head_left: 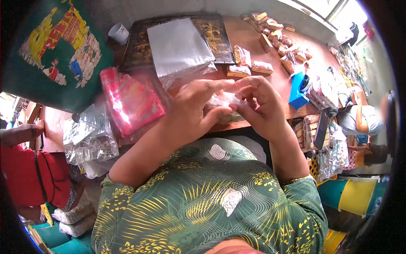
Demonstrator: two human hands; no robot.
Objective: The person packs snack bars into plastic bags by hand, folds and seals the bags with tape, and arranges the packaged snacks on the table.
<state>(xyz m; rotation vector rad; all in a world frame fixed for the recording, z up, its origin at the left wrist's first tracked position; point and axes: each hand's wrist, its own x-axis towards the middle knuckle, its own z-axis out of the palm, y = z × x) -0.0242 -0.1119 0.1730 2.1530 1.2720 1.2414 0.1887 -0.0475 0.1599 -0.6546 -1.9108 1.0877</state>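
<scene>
Both hands pinch a crinkled piece of clear plastic

In the head view, the left hand (192, 103) and the right hand (263, 103) meet over the near edge of the table (275, 86). Fingers and thumbs close on the clear plastic (222, 100), held between the two hands in front of the green patterned shirt (190, 203). The fingers cover much of it, so whether it wraps anything is hard to tell.

Just beyond the hands lies a stack of clear sheets (179, 48), partly over a dark tray (218, 36). A pink plastic packet (131, 103) lies to the left. Wrapped slices (262, 67) sit beyond the right hand, and a blue dispenser (298, 93) stands farther right.
</scene>
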